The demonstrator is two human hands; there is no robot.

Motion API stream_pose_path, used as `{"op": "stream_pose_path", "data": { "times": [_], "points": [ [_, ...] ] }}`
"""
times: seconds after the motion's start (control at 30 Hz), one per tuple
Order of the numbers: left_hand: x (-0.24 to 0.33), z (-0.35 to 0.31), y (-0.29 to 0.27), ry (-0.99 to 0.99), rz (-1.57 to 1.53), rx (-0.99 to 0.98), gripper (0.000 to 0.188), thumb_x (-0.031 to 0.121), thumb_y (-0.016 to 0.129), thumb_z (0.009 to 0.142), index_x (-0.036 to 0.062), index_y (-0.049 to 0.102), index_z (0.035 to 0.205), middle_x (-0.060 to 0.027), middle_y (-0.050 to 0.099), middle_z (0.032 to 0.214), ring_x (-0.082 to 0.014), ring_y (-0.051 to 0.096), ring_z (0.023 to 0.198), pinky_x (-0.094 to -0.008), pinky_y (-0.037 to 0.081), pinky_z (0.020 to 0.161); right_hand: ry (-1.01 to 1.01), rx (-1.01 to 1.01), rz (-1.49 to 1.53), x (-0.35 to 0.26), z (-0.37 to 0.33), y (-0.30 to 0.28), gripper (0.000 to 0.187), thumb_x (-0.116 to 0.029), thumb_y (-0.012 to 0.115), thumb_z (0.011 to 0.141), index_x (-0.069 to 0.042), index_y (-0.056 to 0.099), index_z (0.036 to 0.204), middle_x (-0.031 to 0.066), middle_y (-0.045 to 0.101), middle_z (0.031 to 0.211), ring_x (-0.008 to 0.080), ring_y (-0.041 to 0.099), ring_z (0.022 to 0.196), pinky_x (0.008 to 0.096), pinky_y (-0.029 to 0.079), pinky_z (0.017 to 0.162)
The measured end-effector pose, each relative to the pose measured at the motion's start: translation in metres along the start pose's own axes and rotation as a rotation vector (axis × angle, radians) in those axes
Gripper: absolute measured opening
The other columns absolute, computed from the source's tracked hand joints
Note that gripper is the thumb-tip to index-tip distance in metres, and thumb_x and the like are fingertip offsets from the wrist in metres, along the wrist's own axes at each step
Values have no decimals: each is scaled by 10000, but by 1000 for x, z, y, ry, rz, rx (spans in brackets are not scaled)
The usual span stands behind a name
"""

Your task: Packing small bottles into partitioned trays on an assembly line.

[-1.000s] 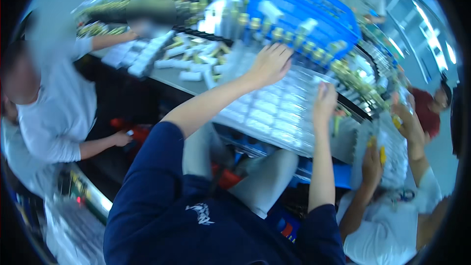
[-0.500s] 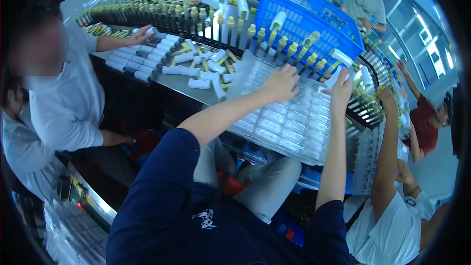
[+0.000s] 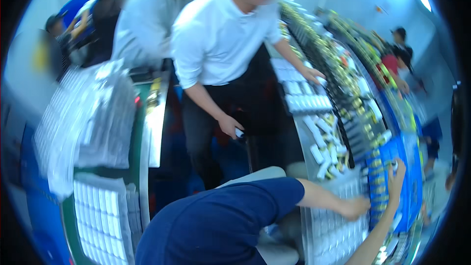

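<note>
My left hand (image 3: pixel 357 208) is over a clear plastic blister tray (image 3: pixel 333 235) at the lower right, beside a row of upright yellow-topped pieces (image 3: pixel 377 176). Its fingers are blurred and curled, so I cannot tell whether they hold anything. Farther right, my right hand (image 3: pixel 396 179) is raised against the blue crate (image 3: pixel 408 191). Its fingers are closed around something small and pale, too blurred to name. Loose white cylinders (image 3: pixel 321 152) with yellowish ends lie on the metal bench just beyond the tray.
A person in a white shirt (image 3: pixel 216 34) stands across from me, one hand near a block of white cylinders (image 3: pixel 306 102), the other low with a small white piece. On the left, stacked clear trays (image 3: pixel 105 132) and a filled tray (image 3: pixel 100 216) rest on a green belt (image 3: pixel 68 221).
The view has swung left, bringing the stacked trays and the white-shirted person toward the middle. My hands now show at the right side, still by the tray and crate.
</note>
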State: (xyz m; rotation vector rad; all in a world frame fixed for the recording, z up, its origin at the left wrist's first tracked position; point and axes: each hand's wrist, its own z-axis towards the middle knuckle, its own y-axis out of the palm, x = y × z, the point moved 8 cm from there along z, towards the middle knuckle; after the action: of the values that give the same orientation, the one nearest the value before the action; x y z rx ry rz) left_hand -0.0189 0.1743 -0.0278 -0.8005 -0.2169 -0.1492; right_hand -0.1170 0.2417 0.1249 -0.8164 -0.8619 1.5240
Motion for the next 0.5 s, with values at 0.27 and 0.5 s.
{"op": "stream_pose_path", "data": {
  "times": [0.27,0.5],
  "points": [
    [2,-2,-7,53,3,-42,406,399,624,763,42,695,943,-118,547,1100,-269,467,1109,-424,410,886,83,-191,-58,-39,74,18,389,-246,628,928,9,549,1212,198,623,1098,374,600,978,405,466,829],
    [8,2,-5,92,-68,21,384,373,649,708,37,682,890,-109,547,1044,-267,476,1039,-428,407,816,129,-80,-62,-21,109,61,542,-424,551,958,8,514,1283,299,647,997,471,615,922,496,469,750]
  ]
}}
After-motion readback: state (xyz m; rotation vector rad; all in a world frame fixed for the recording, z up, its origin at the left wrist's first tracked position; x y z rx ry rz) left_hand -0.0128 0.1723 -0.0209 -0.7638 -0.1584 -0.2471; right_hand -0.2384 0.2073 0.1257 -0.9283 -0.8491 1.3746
